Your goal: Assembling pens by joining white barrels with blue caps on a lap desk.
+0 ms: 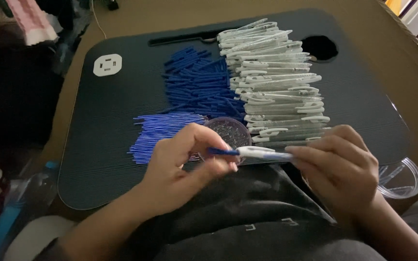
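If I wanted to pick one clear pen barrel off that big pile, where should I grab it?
Probably the top pen barrel at the far end of the pile. It lies crosswise, so pinch its middle from above, front and back; its neighbours crowd the sides less there.

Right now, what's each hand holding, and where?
One pen, held by both: left hand pinches its blue end, right hand grips the clear barrel end.

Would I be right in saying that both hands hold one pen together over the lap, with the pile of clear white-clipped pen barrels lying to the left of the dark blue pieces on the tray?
Not quite: the head view shows the clear pen barrels to the right of the dark blue pieces on the tray. The rest stands: left hand and right hand hold one pen together.
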